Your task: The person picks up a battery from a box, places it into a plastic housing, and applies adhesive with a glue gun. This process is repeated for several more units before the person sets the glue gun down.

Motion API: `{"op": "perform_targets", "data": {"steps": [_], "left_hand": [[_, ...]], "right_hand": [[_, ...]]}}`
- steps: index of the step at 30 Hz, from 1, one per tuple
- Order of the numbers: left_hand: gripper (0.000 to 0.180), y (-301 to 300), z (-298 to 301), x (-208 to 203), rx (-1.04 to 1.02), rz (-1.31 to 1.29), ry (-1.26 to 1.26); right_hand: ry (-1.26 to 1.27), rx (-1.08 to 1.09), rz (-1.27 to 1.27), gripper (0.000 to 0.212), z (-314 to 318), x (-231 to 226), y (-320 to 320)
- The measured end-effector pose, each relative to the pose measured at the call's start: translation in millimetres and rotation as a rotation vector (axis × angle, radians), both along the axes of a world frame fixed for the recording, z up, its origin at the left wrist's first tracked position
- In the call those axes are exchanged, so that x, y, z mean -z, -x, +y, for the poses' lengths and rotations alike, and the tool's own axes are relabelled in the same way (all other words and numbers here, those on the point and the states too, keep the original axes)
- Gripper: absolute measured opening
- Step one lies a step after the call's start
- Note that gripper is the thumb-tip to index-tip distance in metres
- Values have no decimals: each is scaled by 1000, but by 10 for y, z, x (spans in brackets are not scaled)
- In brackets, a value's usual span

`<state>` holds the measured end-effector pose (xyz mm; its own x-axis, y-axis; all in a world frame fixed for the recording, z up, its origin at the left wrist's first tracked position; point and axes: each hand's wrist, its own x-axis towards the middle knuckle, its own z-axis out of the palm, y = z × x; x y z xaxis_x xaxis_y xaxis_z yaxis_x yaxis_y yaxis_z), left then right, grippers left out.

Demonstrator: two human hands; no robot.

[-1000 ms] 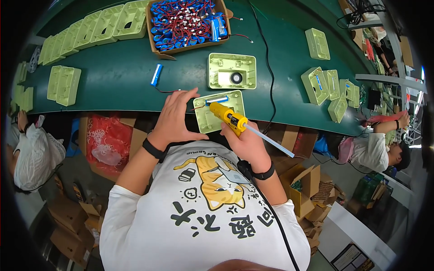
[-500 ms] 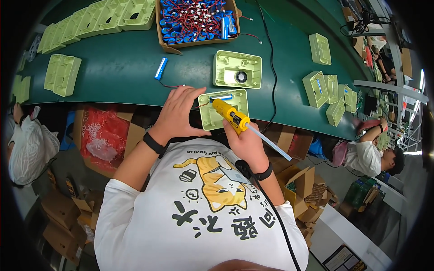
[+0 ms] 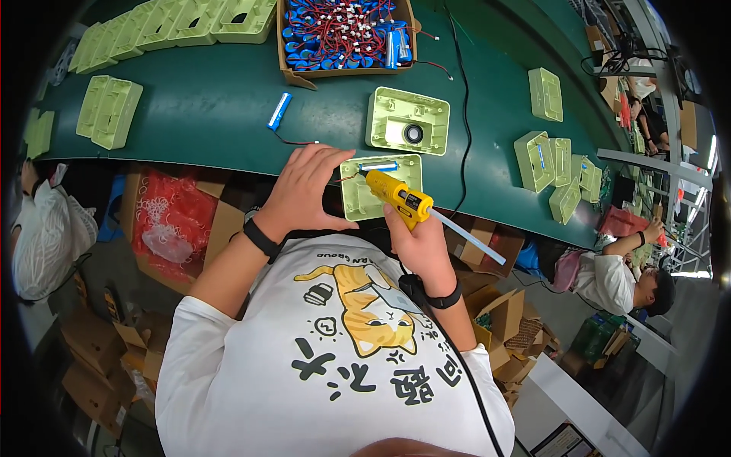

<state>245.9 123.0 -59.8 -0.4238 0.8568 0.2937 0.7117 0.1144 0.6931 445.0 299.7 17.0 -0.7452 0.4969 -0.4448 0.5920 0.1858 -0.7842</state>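
My right hand (image 3: pixel 419 247) grips a yellow hot glue gun (image 3: pixel 399 196), and a pale glue stick (image 3: pixel 472 241) sticks out of its back. The gun's nozzle is over a light green plastic housing (image 3: pixel 413 169) near the bench edge, just below a blue battery (image 3: pixel 378 165) lying along the housing's far wall. Whether the tip touches anything is hard to make out. My left hand (image 3: pixel 303 190) is spread open at the housing's left side, with the thumb by its near corner. Just beyond is another green housing (image 3: pixel 381 122) with a round black part (image 3: pixel 413 134).
A loose blue battery (image 3: pixel 279 112) with a wire lies on the green bench (image 3: pixel 213 107). Behind it stands a cardboard box (image 3: pixel 335 74) of wired batteries. Green housings (image 3: pixel 110 112) line the left, several more sit right. A black cable (image 3: pixel 466 114) crosses the bench. Co-workers are at both sides.
The glue gun has drawn back slightly toward me, so more of the battery in the housing shows. My left hand stays beside the housing. The whole view has shifted a little.
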Motion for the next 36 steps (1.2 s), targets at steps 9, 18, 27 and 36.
{"op": "perform_targets", "data": {"steps": [9, 18, 27, 36], "left_hand": [[114, 3, -22, -5, -6, 10, 17], [109, -198, 100, -178, -34, 36, 54], [107, -475, 864, -629, 222, -539, 35], [92, -1192, 2413, -50, 391, -262, -22]], "right_hand": [[47, 51, -58, 34, 36, -130, 2], [453, 141, 269, 35, 203, -20, -147], [978, 282, 843, 29, 580, -73, -963], [985, 304, 984, 29, 413, -42, -1226]]}}
